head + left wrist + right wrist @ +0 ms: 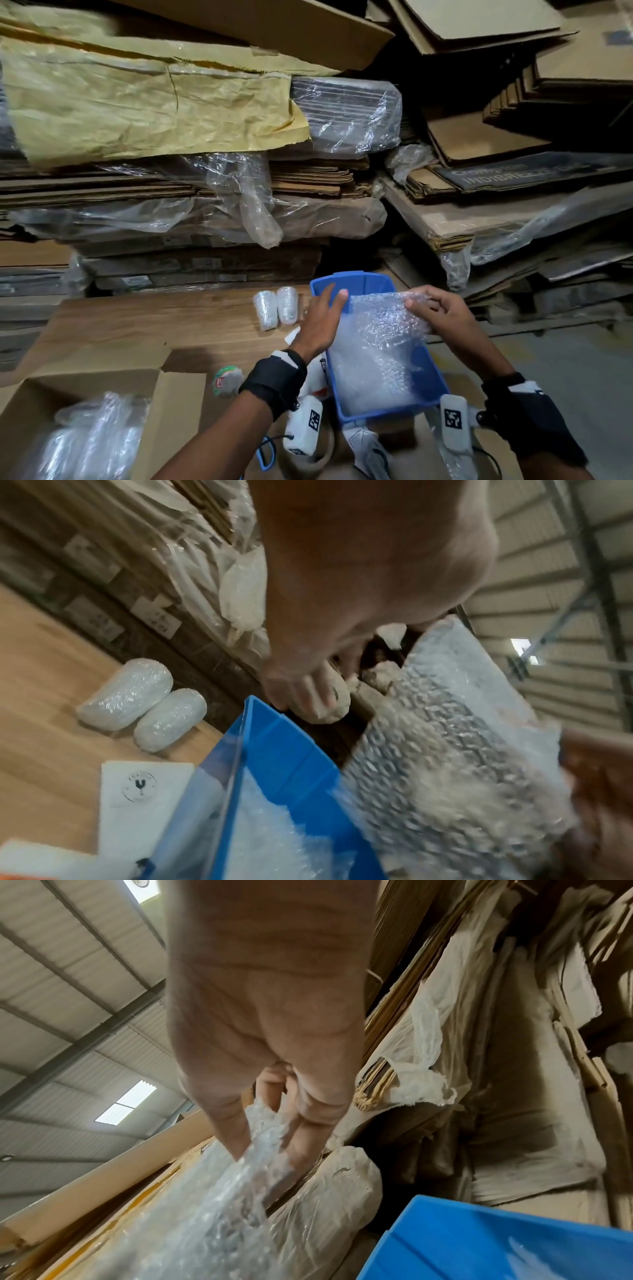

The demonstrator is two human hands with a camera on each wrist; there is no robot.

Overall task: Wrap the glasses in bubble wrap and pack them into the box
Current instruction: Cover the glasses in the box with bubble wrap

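Overhead, a bubble wrap sheet (380, 329) is pinched at its top edge by the right hand (433, 310) above the blue bin (356, 282); the left hand (322, 320) is spread flat beside it (touching cannot be told). Two wrapped glasses (275, 306) lie left on the cardboard surface (137, 329), the open box (178, 407) nearer. At the left wrist, relaxed fingers (308, 693) are seen past the bin's rim (260, 723). At the right wrist, the sheet's edge (260, 1139) is pinched.

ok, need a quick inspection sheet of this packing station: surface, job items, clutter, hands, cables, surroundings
Surface: wooden tabletop, partly covered by flat cardboard.
Job's things: bubble wrap sheet lifted out of the blue bin; two wrapped glasses lying side by side on the tabletop; open cardboard box at front left with wrapped bundles inside.
Clutter: tape roll, white fragile-mark label beside the bin.
Grippers: right hand pinches the sheet's top edge; left hand, fingers straight, reaches towards the sheet's other edge, contact unclear.
Cables: blue cord near the front edge; black lead by the right wrist.
Surroundings: stacked flattened cartons, some in plastic film.
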